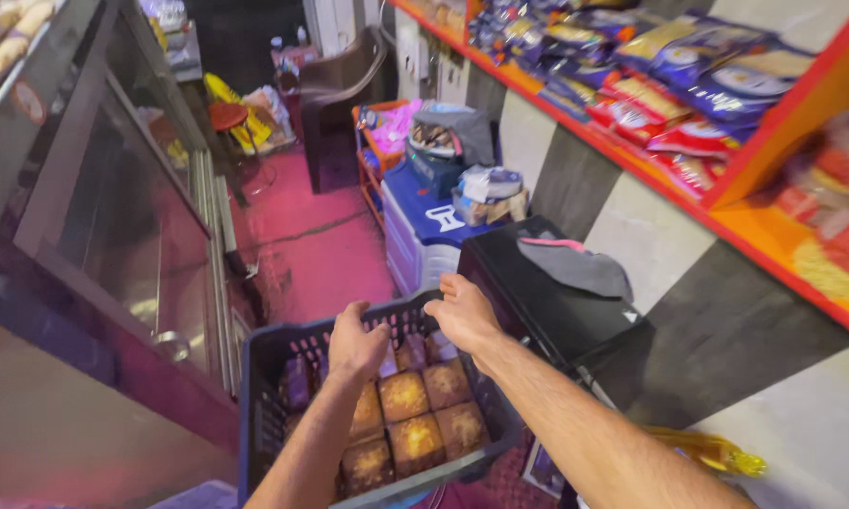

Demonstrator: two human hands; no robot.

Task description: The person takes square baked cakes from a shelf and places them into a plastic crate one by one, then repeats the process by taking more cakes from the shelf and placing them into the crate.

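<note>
A dark plastic crate (259, 396) sits low in front of me, filled with several square browned cakes (403, 396) in wrappers. My left hand (354, 341) rests on the crate's far rim, fingers curled over it. At the rim's right corner my right hand (462, 313) grips the edge, next to a black box. Both forearms reach forward over the cakes.
A black box (547, 302) with a grey cloth on it stands right of the crate, and a blue-and-white cooler (424, 231) behind it. Orange shelves (754, 221) with packaged snacks run along the right wall. A glass display counter (113, 217) lines the left. Pink floor (321, 254) leads to a brown chair.
</note>
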